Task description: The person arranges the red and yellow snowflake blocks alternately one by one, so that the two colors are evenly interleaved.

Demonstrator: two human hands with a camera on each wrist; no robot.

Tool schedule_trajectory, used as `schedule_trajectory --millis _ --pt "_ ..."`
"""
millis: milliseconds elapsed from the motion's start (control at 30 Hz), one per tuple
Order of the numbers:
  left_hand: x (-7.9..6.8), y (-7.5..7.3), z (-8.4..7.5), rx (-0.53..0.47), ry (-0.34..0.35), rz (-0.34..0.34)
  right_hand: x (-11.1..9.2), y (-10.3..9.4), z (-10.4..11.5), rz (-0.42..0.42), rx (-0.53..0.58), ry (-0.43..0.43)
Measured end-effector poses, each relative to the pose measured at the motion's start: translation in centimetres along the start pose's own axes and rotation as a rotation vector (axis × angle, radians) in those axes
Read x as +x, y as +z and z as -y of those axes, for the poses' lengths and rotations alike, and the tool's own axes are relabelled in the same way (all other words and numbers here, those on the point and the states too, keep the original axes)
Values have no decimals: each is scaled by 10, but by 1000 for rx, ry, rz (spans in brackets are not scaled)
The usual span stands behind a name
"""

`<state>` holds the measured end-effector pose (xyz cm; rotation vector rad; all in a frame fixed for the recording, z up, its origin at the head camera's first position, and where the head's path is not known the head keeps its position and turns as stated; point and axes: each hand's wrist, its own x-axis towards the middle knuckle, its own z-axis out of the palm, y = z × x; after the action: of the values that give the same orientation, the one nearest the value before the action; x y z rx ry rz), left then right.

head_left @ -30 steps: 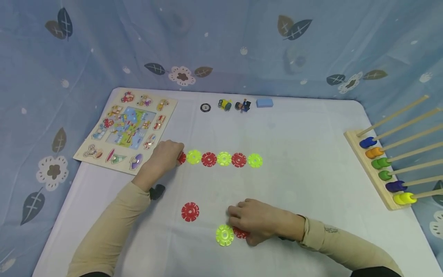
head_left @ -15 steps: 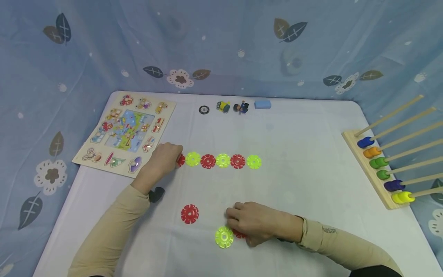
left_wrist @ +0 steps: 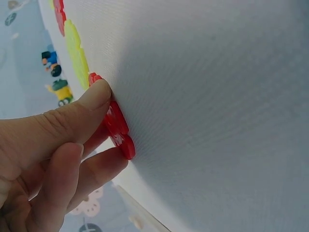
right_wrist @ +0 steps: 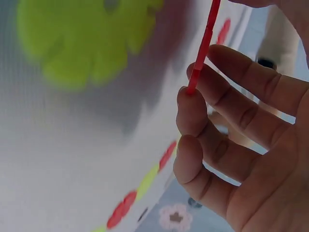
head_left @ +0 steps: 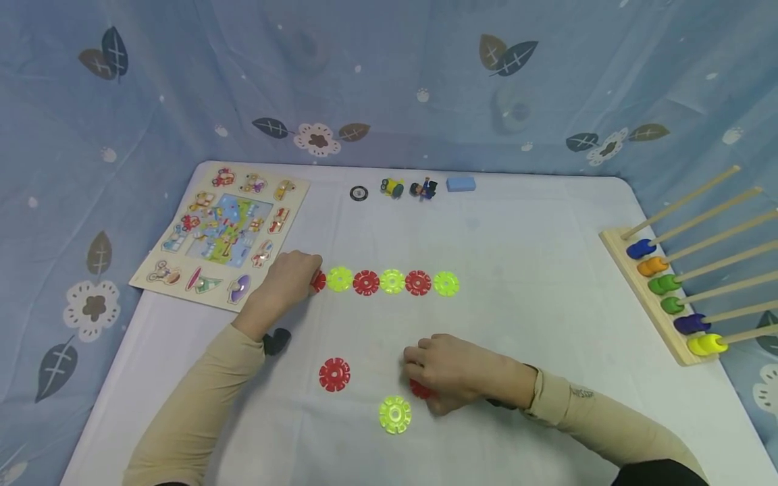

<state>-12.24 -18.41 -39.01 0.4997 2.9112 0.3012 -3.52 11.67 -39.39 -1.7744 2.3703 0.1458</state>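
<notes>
My left hand (head_left: pixel 288 278) pinches a red notched plastic disc (left_wrist: pixel 118 121) between thumb and fingers, at the left end of a row. To its right the row alternates yellow-green and red, beginning with a yellow-green disc (head_left: pixel 340 279) and ending with another yellow-green disc (head_left: pixel 446 283). Nearer the front, my right hand (head_left: pixel 452 371) holds a red disc (right_wrist: pixel 202 53) on edge between thumb and fingertips, partly hidden in the head view. A yellow-green disc (head_left: pixel 395 414) lies flat just in front of that hand, and a loose red disc (head_left: pixel 334 374) lies to its left.
A wooden picture puzzle board (head_left: pixel 225 233) lies at the back left. Along the back edge are a small wheel (head_left: pixel 359 193), a yellow-green toy (head_left: pixel 392 187), a toy figure (head_left: pixel 423 188) and a blue block (head_left: pixel 460 183). A wooden bead rack (head_left: pixel 653 304) stands at the right.
My right hand has moved slightly up and away from the front yellow-green disc, taking the red disc with it. The left hand has stayed at the row's left end.
</notes>
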Motion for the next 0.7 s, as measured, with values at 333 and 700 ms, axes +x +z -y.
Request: schedule_trajectory --millis 333,700 --pt "2 -1 0 5 -10 22 -22 -6 -49 -147 138 202" --pt "1 -3 0 1 -15 29 -56 12 -118 -145 221 578"
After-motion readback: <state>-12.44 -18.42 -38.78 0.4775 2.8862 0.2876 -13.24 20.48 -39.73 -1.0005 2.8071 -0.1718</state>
